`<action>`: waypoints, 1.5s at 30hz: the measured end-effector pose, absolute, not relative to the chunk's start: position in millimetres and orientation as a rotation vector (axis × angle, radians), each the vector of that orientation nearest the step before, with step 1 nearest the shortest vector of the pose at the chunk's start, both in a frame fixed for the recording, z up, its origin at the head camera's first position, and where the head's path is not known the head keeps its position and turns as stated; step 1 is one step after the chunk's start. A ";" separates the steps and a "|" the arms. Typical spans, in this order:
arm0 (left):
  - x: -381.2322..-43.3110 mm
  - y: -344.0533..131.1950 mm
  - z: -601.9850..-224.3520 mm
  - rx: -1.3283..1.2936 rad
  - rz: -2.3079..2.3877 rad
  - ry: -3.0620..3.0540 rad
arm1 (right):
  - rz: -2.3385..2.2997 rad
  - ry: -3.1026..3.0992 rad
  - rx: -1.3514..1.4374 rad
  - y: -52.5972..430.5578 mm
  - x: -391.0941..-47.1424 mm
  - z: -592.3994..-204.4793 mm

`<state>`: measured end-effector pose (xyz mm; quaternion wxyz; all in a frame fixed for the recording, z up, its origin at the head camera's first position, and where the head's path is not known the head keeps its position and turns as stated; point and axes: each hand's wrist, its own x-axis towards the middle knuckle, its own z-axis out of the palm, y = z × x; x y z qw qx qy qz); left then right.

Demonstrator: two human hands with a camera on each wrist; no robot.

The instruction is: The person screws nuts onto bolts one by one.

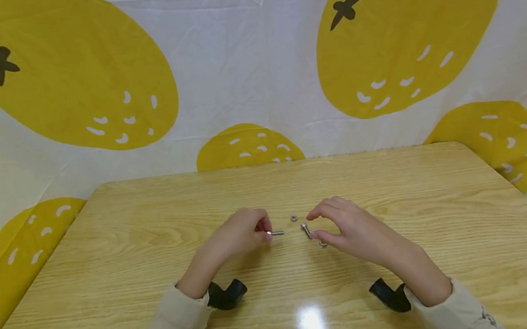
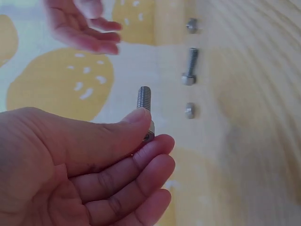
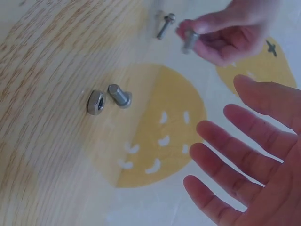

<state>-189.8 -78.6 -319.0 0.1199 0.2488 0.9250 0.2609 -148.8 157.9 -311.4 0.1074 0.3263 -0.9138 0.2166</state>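
Note:
My left hand pinches a small metal bolt between thumb and fingers, above the table. Its threaded shank sticks out past the thumb, and the head is partly hidden by the fingertips. A second bolt lies on the table between the hands. One hex nut sits just beyond that bolt, and another nut lies on the near side, close under the right thumb. My right hand hovers beside these pieces with fingers spread and nothing in them; its palm and separate fingers show in the right wrist view.
The wood-grain table reaches back to a white cloth printed with big yellow fruit. A black curved piece projects from the left cuff, and a similar black piece from the right. Light glares off the table's near part.

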 end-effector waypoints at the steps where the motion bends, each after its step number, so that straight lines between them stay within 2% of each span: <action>1: -189.0 -79.5 -315.6 0.730 0.783 2.710 | 0.636 -2.694 0.958 157.7 -149.2 -311.6; 11: -172.0 -86.5 -278.9 0.737 0.935 2.747 | 0.659 -2.870 0.894 155.5 -153.1 -316.7; 21: -157.2 -85.9 -257.7 0.789 1.018 2.772 | 0.758 -3.147 0.759 152.8 -164.9 -322.5; 27: -154.0 -86.6 -254.0 0.785 1.015 2.776 | 0.748 -3.239 0.719 144.0 -172.7 -326.3; 35: -152.3 -86.6 -253.4 0.799 1.037 2.762 | 0.696 -3.374 0.513 132.2 -175.7 -325.0; 45: -150.6 -85.0 -257.6 0.791 1.057 2.743 | 0.617 -3.370 0.513 133.2 -173.1 -328.8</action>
